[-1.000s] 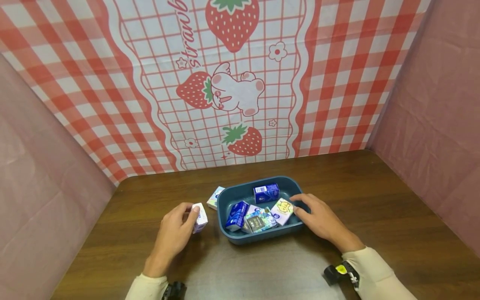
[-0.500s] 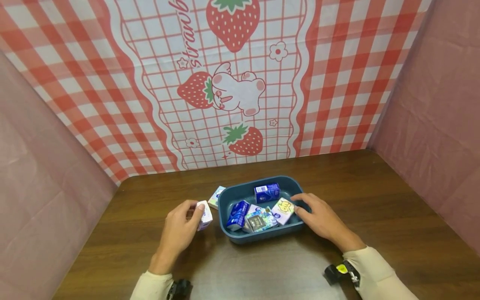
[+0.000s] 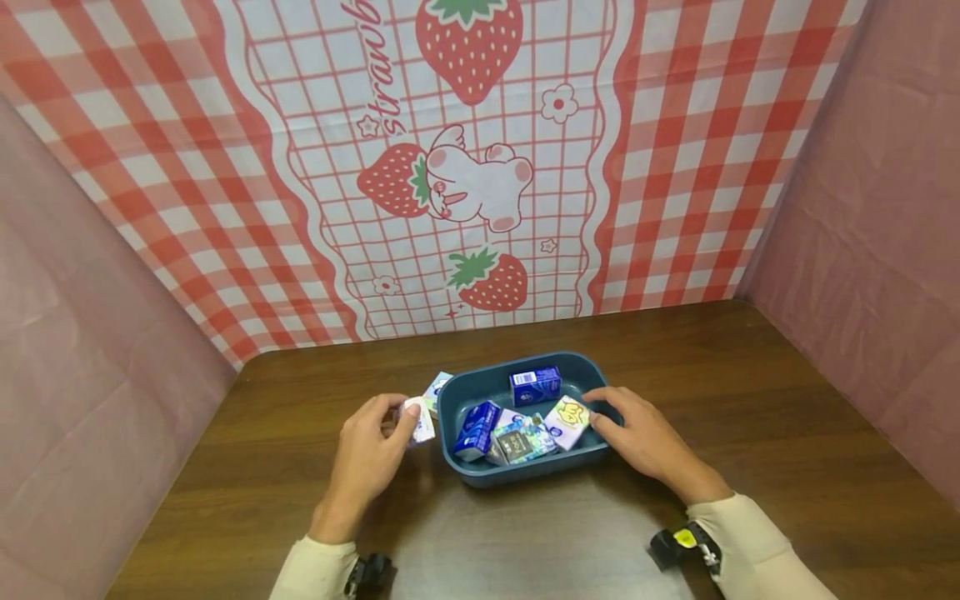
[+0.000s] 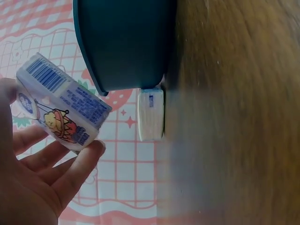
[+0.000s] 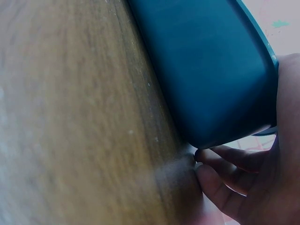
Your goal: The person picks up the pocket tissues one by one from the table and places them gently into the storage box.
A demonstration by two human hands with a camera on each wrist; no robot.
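My left hand (image 3: 373, 446) pinches a small white-and-lilac tissue pack (image 3: 422, 422) just left of a dark teal plastic bin (image 3: 487, 477). The left wrist view shows a barcode and a cartoon print on that tissue pack (image 4: 63, 101), raised above the table between thumb and fingers. At the bin's right end, my right hand (image 3: 637, 433) grips the rim, with thumb and forefinger over it. Its lower fingers (image 5: 225, 161) lie against the outer wall. Inside the bin are blue tissue packs (image 3: 535, 385), a yellow-printed pack (image 3: 567, 422) and a floral pack with a grey label (image 3: 522, 442).
Another light tissue pack (image 3: 437, 388) lies on the wooden table (image 3: 300, 383) against the bin's far left corner, partly hidden. A strawberry-print cloth (image 3: 480, 192) hangs behind the table. Pink cloth walls (image 3: 862, 250) close off both sides.
My left hand has moved right and slightly away from me, bringing the tissue pack closer to the bin and tilting it. The right hand and the bin have stayed about where they were.
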